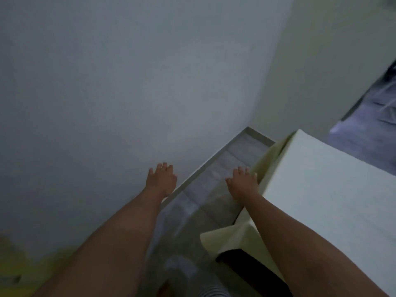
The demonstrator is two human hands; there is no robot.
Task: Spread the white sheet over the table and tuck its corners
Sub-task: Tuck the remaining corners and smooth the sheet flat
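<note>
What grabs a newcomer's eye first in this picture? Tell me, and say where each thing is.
Two bare forearms reach forward from the bottom edge. The left hand is spread open in front of the grey wall, and the right hand is open beside the draped edge of the white sheet. The sheet lies spread flat at right, with one corner hanging loose and untucked at lower centre.

Sheet: plain cream-white, with a yellow-green cast in the hanging folds. Wall: flat pale grey, no pattern. Floor: grey tiles with faint lighter streaks. Black patch under the sheet's hanging corner. Blurred yellow patch bottom left. Bluish-purple surface far right, with dark streaks.
</note>
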